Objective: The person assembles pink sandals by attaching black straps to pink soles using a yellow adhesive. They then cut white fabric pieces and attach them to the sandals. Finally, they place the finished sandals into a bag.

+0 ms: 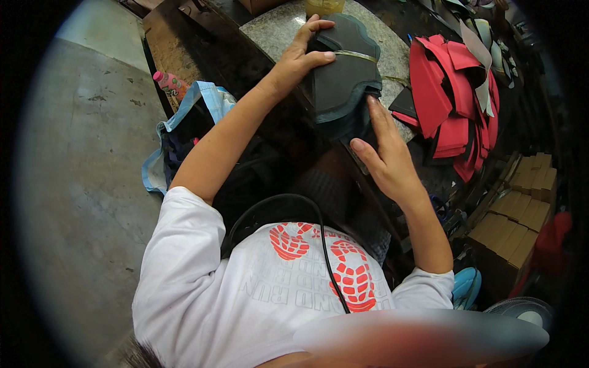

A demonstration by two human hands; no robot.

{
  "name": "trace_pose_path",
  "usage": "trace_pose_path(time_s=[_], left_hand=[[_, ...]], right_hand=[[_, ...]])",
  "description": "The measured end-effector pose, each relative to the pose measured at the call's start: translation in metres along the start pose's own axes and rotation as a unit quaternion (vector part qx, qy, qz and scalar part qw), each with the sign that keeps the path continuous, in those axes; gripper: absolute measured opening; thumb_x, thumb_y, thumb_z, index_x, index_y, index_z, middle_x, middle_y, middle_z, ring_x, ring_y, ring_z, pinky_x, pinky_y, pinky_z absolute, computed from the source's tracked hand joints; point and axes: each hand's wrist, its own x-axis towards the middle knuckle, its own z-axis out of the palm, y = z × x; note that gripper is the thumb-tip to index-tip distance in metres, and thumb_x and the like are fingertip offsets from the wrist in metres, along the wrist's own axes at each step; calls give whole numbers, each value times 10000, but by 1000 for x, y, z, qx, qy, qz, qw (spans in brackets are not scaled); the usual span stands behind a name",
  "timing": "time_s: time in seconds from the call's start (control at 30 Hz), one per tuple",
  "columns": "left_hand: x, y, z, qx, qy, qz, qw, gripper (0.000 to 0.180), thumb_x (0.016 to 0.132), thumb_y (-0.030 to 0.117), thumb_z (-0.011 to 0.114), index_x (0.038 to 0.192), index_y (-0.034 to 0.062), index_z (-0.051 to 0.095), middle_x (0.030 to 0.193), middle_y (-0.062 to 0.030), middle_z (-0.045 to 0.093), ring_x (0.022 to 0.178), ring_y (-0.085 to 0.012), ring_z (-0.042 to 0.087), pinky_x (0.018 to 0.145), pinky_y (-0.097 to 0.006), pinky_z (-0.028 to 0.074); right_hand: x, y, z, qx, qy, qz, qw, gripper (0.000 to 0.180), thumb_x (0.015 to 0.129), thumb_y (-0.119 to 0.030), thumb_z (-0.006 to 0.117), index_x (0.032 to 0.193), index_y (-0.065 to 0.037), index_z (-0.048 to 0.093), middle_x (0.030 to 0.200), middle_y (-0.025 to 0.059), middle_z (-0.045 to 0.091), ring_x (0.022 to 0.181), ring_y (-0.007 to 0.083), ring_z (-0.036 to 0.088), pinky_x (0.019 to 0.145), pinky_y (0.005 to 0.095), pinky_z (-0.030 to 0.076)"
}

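Note:
A thick stack of dark grey-green cut sheets (346, 83) with curved edges is held up over a speckled stone slab, a thin yellowish band crossing its top. My left hand (299, 61) grips the stack's left side, with the thumb and fingertips on the upper face. At the near right edge, the fingertips of my right hand (391, 161) touch the sheets. Its fingers are stretched out and the thumb stands apart. The underside of the stack is hidden.
The round speckled slab (270, 29) bears a yellowish tub (325, 7) at its far edge. Red cut pieces (451, 92) lie heaped to the right. Cardboard pieces (512, 208) fill a box at lower right. A blue-edged bag (211, 98) and a pink-capped bottle (170, 83) are at left.

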Motion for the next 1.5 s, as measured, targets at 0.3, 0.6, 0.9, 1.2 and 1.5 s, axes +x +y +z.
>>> trace_pose_path(time_s=[0.3,0.6,0.9,1.2,1.5], left_hand=[[-46,55,28,-113,119,-175,971,945,898,399,720,1580,21,186,1593,-287,231,1504,-349,230,1213,-408,218],[-79,42,35,-103,33,-126,986,978,939,294,654,1592,-35,4,1606,-287,169,1501,-333,219,1216,-368,203],[-66,31,44,67,36,-70,995,989,964,461,587,1590,-32,1,1626,-357,17,1545,-431,-16,1243,-418,50],[-28,38,17,122,-62,-77,988,900,982,583,520,1557,-50,239,1525,-350,338,1448,-455,322,1194,-432,265],[12,26,-14,185,127,107,969,441,917,326,687,1201,-8,640,1192,-220,609,1187,-357,562,1035,-409,448]], right_hand=[[23,13,-14,232,115,55,964,670,955,-341,665,1514,-67,416,1463,250,466,1362,381,458,1113,431,366],[16,-10,12,-101,10,-90,991,934,840,-480,746,1575,-93,319,1576,366,222,1449,557,237,1170,539,280],[27,8,-4,-16,-3,-67,998,835,880,-262,726,1574,-56,309,1575,265,345,1447,408,368,1183,426,301],[27,21,-25,88,5,4,996,606,944,-202,664,1489,-32,462,1523,169,438,1376,306,463,1133,397,363],[77,15,-75,56,70,-83,993,365,1020,-239,587,1342,-67,592,1441,135,532,1289,238,534,1074,357,411]])
